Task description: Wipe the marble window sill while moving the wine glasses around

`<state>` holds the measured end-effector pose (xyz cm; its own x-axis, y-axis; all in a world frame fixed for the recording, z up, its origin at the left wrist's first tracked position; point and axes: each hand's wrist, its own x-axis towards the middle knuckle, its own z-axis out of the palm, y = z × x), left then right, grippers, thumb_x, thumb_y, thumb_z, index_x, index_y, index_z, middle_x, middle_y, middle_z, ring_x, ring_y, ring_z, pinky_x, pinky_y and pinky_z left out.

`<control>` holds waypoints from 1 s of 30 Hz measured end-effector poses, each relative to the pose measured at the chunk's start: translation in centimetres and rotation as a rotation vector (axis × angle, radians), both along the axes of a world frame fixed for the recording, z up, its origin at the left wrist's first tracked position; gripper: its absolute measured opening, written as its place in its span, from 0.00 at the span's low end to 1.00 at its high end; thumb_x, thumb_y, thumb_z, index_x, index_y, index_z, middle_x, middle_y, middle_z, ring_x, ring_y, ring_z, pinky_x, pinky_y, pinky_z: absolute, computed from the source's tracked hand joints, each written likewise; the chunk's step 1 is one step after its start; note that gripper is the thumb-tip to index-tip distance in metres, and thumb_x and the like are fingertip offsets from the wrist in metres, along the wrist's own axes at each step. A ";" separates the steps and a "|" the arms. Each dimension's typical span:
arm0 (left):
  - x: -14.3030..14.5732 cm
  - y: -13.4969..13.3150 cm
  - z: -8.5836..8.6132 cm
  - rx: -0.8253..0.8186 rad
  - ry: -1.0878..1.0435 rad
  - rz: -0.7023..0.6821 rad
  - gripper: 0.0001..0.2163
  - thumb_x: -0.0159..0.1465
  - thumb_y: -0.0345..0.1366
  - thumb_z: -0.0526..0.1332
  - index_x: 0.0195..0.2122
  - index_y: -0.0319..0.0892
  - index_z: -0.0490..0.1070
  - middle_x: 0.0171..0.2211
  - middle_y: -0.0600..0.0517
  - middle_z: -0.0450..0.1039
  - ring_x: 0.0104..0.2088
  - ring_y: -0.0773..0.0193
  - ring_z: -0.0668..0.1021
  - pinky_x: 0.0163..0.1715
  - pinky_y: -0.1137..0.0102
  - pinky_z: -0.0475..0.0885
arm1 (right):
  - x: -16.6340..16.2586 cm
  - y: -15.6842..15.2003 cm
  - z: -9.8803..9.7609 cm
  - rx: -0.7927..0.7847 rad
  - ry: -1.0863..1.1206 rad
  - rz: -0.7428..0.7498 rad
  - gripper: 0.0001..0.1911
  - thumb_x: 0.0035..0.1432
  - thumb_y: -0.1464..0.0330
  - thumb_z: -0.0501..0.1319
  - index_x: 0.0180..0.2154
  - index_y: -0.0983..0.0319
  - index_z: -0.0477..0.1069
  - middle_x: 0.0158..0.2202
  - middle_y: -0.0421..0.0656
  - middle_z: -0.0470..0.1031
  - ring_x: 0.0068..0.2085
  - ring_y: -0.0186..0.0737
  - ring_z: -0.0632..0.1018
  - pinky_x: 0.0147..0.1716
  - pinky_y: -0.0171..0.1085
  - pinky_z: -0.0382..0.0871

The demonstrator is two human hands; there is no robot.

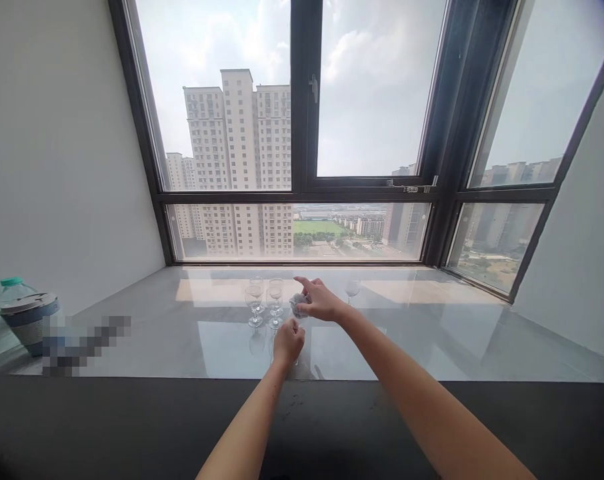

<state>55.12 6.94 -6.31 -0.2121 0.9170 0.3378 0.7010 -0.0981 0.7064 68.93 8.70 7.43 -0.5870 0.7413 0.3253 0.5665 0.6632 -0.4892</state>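
Left hand (289, 343) and right hand (323, 301) meet above a glossy sill (412, 340)

The left hand is curled closed, just below a pale, crumpled wad (299, 305) pinched by the right hand, whose index finger points out to the left; whether the left grips anything cannot be made out. The wad sits between the two hands, over the middle of the sill. Just beside them, to the left, a close cluster of clear stemmed glasses (275, 293) stands upright, two in front and others behind, their reflections on the polished surface. A single stemmed glass (352, 288) stands apart, beyond the right wrist. At the far left, near the wall (72, 147), are a lidded cup (25, 327) and, behind it, a bottle with a green cap (11, 282); a pixelated patch covers part of the cup's side. Beyond the dark-framed window (301, 133), pale high-rise blocks (239, 133) and a green field (317, 227) lie under a cloudy sky.
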 end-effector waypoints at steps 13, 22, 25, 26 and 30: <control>0.0 -0.5 0.5 -0.036 0.000 -0.016 0.05 0.60 0.32 0.53 0.30 0.41 0.67 0.25 0.51 0.71 0.26 0.65 0.71 0.25 0.72 0.55 | -0.6 0.0 -0.6 -0.124 -0.066 -0.013 0.43 0.54 0.66 0.58 0.68 0.61 0.44 0.45 0.49 0.75 0.42 0.43 0.74 0.40 0.36 0.62; -0.1 -0.3 0.4 -0.034 0.028 0.002 0.05 0.59 0.30 0.54 0.30 0.42 0.69 0.30 0.48 0.74 0.29 0.62 0.74 0.25 0.71 0.56 | -1.5 0.4 -1.9 -0.243 -0.037 -0.067 0.32 0.61 0.62 0.51 0.66 0.62 0.53 0.55 0.53 0.70 0.48 0.45 0.73 0.42 0.37 0.64; -0.1 -0.2 0.4 -0.032 0.032 -0.001 0.05 0.59 0.30 0.54 0.30 0.42 0.69 0.30 0.48 0.75 0.29 0.62 0.74 0.25 0.71 0.56 | -1.6 0.5 -2.7 -0.224 0.014 -0.082 0.32 0.62 0.61 0.49 0.66 0.63 0.52 0.49 0.52 0.73 0.44 0.44 0.73 0.41 0.38 0.64; -0.1 -0.2 0.4 -0.034 0.036 -0.002 0.05 0.59 0.30 0.54 0.30 0.42 0.69 0.30 0.48 0.75 0.29 0.62 0.74 0.25 0.71 0.56 | -1.6 0.5 -2.9 -0.217 0.033 -0.082 0.32 0.62 0.62 0.49 0.66 0.63 0.52 0.45 0.51 0.75 0.42 0.43 0.73 0.40 0.37 0.64; -0.1 -0.2 0.4 -0.026 0.047 -0.003 0.05 0.59 0.30 0.54 0.30 0.42 0.69 0.30 0.48 0.74 0.30 0.62 0.74 0.26 0.71 0.56 | -1.6 0.8 -3.6 -0.188 0.116 -0.071 0.33 0.61 0.65 0.51 0.65 0.65 0.50 0.31 0.43 0.74 0.34 0.39 0.72 0.35 0.35 0.63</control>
<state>55.05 6.76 -5.91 -0.1933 0.9264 0.3231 0.7333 -0.0824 0.6749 67.35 9.47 3.82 -0.4982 0.8334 0.2395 0.5410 0.5146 -0.6652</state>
